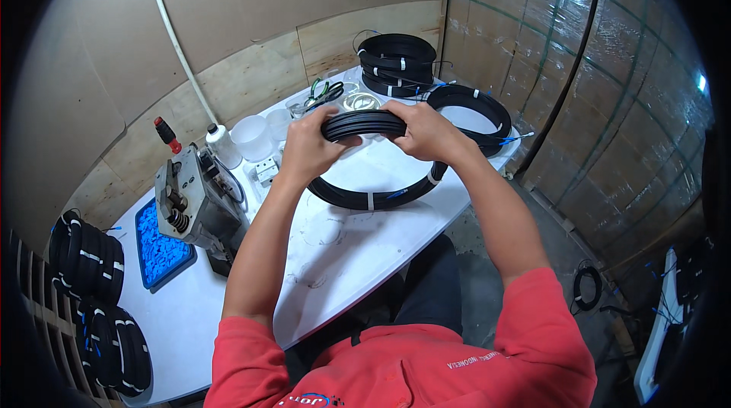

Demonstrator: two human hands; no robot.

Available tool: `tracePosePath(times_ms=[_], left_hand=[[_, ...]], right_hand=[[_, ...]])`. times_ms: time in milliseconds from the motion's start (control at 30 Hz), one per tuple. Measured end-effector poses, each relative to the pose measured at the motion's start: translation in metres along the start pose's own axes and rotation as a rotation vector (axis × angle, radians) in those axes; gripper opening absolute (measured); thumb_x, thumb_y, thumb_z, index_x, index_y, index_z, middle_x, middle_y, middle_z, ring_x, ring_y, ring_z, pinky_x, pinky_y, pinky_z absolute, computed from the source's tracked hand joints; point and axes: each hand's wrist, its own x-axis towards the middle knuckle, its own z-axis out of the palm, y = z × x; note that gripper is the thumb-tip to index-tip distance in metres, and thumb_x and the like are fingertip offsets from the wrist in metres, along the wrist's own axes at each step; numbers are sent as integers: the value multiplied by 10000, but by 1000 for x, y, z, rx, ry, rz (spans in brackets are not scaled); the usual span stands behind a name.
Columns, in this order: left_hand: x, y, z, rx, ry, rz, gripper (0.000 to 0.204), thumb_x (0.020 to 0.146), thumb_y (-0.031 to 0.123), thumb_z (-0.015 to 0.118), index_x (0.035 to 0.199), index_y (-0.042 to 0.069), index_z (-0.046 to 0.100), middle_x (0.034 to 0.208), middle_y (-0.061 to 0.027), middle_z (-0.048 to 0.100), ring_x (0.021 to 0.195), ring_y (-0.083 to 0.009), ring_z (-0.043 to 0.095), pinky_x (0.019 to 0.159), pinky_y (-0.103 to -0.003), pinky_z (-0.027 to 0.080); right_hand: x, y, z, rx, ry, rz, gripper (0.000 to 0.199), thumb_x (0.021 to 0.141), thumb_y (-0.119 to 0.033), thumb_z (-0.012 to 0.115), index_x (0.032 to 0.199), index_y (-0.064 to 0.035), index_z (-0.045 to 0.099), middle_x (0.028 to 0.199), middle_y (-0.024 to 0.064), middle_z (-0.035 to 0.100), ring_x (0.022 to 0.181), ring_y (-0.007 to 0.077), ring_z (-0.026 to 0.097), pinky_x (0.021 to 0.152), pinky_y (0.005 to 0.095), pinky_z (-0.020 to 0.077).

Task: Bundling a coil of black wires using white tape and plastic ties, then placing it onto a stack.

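Note:
Both hands hold one large coil of black cable (364, 125) by its far side. White bands wrap its near part, which hangs low over the white table, and a blue bit shows beside one of them. My left hand (307, 146) is closed round the bundled loops at the left, thumb underneath. At the right, my right hand (426, 132) grips the same bundle, with some fingers hidden behind it. Just beyond the right hand lies another black cable coil (487, 107), banded in white, with a blue-and-white cable end sticking out to the right.
A stack of black coils (397, 65) stands at the table's back. On the left are a metal bench machine (202, 187), a blue tray (156, 285) of small blue pieces, a white bottle (221, 145) and a translucent tub (252, 138). More coils (87, 256) sit at the far left.

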Motion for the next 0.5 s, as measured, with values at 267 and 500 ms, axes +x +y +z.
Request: tracePosePath(times_ms=[267, 500], left_hand=[[-27, -25, 12, 9, 204, -2, 397, 735, 272, 914, 968, 8, 730, 843, -144, 744, 723, -255, 739, 647, -329, 568], [-21, -16, 21, 91, 253, 171, 417, 741, 168, 891, 1060, 12, 671, 942, -153, 738, 804, -302, 734, 689, -361, 588]], right_hand=[[2, 5, 1, 77, 79, -14, 424, 855, -91, 740, 1258, -116, 611, 979, 162, 739, 847, 316, 727, 758, 383, 553], [-1, 7, -1, 70, 26, 31, 457, 838, -75, 741, 1273, -116, 606, 984, 155, 739, 842, 307, 720, 769, 379, 552]])
